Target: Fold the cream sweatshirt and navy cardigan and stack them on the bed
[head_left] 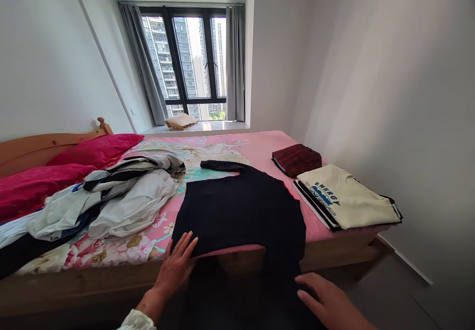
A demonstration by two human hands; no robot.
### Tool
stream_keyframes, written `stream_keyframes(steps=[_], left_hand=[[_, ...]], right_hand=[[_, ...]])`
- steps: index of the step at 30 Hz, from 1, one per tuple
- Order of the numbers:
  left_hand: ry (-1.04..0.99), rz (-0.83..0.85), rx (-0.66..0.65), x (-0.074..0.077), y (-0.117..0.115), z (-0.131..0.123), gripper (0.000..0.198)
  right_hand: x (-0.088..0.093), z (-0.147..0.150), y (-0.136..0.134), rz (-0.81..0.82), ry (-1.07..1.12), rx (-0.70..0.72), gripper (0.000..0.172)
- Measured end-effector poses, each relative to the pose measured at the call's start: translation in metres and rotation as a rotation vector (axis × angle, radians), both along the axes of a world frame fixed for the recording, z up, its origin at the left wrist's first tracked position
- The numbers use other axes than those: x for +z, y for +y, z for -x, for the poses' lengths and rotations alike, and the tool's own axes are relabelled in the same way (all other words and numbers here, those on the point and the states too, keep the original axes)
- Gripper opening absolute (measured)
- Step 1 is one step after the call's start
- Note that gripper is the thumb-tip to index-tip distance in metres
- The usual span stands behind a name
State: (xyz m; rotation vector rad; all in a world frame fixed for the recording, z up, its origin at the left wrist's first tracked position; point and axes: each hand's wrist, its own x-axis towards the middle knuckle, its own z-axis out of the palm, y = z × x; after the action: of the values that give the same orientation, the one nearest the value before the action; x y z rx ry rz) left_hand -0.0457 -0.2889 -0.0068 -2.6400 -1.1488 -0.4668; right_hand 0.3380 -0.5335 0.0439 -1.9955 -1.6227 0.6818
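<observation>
While the black long-sleeved top (pixel 237 211) lies spread at the near edge of the bed (pixel 334 253), both bare hands are on or by it. Hem points left, shoulders right; a thin red strip shows along its right side. Far sleeve is laid out toward the far edge, cuff pointing left; near sleeve drops over the near edge.

Left hand (pixel 177 263): palm down on the hem's near corner, fingers straight and slightly spread, pressing flat rather than gripping. Right hand (pixel 326 295): just beside the hanging sleeve, thumb and forefinger a narrow gap apart. Can't tell from where I stand if it touches the cloth.

Near right corner of the bed: folded stack, cream printed T-shirt (pixel 356 201) on top, "ENERGY" legible, black and white layers under it. Red plaid garment (pixel 299 159), folded, sits just behind that.

Left part of the bed: loose heap of clothes (pixel 137 201), mostly white, some striped and black, close to two crimson pillows (pixel 100 149) by the wooden headboard (pixel 55 139).
</observation>
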Motion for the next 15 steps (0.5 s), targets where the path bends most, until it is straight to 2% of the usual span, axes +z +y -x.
stream_keyframes(steps=[2,4,6,9,12,15], left_hand=[[-0.001,0.091,-0.019,0.0,0.007,-0.01,0.058],[0.007,0.191,-0.028,0.0,0.014,-0.011,0.058],[-0.009,0.242,-0.03,0.002,0.019,-0.004,0.057],[-0.12,0.202,0.022,0.004,0.02,0.014,0.048],[-0.259,0.127,0.093,0.01,0.018,0.026,0.035],[-0.423,0.138,0.09,0.03,0.021,0.019,0.029]], right_hand=[[0.02,0.02,0.025,-0.073,0.039,0.045,0.037],[0.032,0.043,0.048,-0.134,0.074,0.117,0.032],[0.035,0.065,0.068,-0.181,0.098,0.193,0.027],[0.032,0.094,0.094,-0.222,0.118,0.299,0.025],[0.024,0.125,0.129,-0.271,0.125,0.394,0.035],[0.014,0.163,0.177,-0.322,0.12,0.481,0.063]])
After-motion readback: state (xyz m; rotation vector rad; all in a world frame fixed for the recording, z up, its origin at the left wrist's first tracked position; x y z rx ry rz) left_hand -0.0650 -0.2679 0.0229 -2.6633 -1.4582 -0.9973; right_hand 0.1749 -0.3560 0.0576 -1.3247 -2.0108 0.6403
